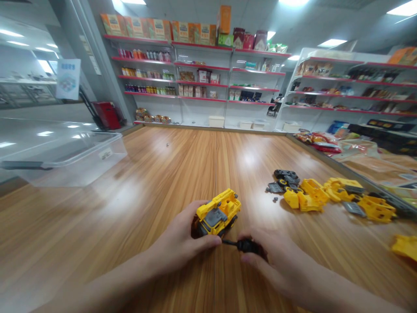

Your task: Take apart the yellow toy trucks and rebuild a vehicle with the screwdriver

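Observation:
A yellow and grey toy truck [219, 212] stands on the wooden table [137, 204], near its front edge. My left hand [182, 238] is closed round the truck's near left side, thumb under its front. My right hand [272, 256] grips a black screwdriver [243, 244] by the handle. The screwdriver's thin shaft points left at the truck's lower front.
Loose yellow, grey and black toy parts [325, 195] lie scattered on the right of the table, one more yellow piece [405, 247] at the right edge. A clear plastic bin [61, 158] sits at the left. Store shelves [195, 78] with goods line the back wall.

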Tool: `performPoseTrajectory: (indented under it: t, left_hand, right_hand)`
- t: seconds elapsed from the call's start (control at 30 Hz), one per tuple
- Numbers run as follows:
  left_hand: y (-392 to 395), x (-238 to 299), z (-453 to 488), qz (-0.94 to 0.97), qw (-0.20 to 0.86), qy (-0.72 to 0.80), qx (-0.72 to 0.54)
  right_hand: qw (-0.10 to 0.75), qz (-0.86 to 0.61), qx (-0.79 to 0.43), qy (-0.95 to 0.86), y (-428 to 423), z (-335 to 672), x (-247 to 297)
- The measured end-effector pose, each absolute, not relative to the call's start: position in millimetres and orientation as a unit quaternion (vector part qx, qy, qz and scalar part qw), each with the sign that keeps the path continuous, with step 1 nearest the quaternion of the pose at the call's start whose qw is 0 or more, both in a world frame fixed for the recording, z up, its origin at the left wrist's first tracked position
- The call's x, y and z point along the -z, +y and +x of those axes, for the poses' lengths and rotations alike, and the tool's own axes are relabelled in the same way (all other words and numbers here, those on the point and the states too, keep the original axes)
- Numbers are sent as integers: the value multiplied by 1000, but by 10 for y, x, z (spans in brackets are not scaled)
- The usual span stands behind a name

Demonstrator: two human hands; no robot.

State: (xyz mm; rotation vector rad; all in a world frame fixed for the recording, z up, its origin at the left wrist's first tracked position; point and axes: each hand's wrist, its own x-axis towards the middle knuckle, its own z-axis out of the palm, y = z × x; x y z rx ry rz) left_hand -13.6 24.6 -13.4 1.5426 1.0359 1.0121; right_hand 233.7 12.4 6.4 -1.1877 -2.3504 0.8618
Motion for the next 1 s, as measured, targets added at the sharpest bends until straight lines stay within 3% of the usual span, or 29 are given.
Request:
performPoseTrajectory:
  t: [0.13, 0.33, 0.57, 0.83, 1.0]
  left_hand:
    - [201, 96, -47, 565, 541, 452, -429]
    - [196, 102, -66, 484, 569, 496, -442]
    - [199, 147, -107, 414, 644, 485, -422]
    - [173, 207, -131, 472, 654, 426, -411]
    - [144, 158, -130, 537, 649, 378, -386]
  right_hand:
    - [165, -431, -322, -827, 5, 2135, -193]
    - [286, -375, -319, -822, 125, 2134, -89]
    - [301, -431, -340, -780, 218, 2281, 73]
    - [340, -432, -338, -764, 164, 2267, 130]
    - [300, -414, -298, -806, 153, 2222, 74]
